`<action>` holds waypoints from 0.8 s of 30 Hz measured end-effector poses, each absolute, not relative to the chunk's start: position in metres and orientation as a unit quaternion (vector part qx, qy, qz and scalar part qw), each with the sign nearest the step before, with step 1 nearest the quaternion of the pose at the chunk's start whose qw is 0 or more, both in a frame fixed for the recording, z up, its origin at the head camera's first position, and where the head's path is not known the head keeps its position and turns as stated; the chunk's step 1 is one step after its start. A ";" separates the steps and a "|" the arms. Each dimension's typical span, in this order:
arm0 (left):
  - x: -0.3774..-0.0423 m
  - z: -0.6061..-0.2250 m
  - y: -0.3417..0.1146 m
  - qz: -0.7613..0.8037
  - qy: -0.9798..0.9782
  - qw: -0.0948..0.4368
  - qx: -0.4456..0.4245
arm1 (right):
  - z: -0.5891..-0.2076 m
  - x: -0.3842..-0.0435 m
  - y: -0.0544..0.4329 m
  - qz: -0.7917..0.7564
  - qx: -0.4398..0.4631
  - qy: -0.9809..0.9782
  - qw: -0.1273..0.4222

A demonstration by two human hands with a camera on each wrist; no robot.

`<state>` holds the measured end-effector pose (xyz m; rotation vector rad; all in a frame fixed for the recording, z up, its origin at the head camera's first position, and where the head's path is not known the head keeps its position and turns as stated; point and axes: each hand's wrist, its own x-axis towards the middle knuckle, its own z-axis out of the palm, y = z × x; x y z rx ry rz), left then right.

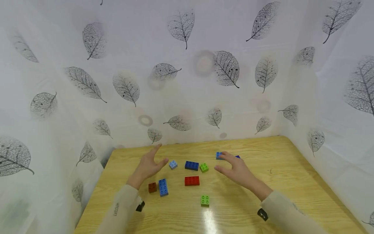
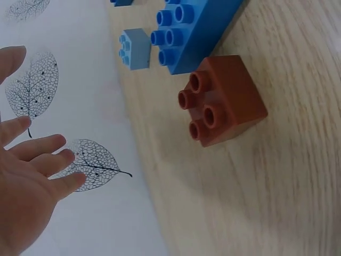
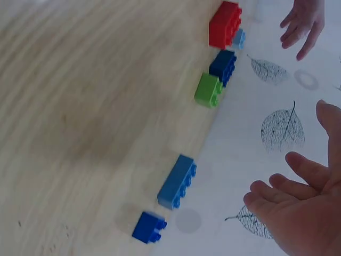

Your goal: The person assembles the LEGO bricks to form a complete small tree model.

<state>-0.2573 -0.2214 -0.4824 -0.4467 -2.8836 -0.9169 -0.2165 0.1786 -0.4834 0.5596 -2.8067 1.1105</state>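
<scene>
My left hand [image 1: 147, 167] hovers over the left of the table with thumb and fingers spread, holding nothing. Near it lie a brown brick [image 2: 229, 101], a long blue brick [image 1: 163, 187] and a small light blue brick [image 1: 173, 164]. My right hand [image 1: 238, 170], also empty, hangs with loosely bent fingers on the right side. A medium blue brick [image 3: 177, 181] and a small dark blue brick [image 3: 148, 227] are beneath it, both partly hidden by the hand in the head view. Between the hands lie a navy brick [image 1: 191, 165], a red brick [image 1: 192, 181] and a green brick [image 1: 204, 167].
A second green brick [image 1: 205, 201] sits closer to the front of the wooden table [image 1: 292, 182]. White curtain [image 1: 193, 94] printed with leaves encloses the table at the back and both sides.
</scene>
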 end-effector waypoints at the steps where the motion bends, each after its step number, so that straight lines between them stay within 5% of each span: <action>1: -0.258 -0.485 -0.221 -0.302 -0.942 0.042 -0.143 | -0.485 -0.214 0.177 0.366 0.185 -0.911 0.039; 24: -0.268 -0.523 -0.200 -0.380 -0.920 0.002 -0.091 | -0.528 -0.175 0.155 0.408 0.244 -0.878 -0.063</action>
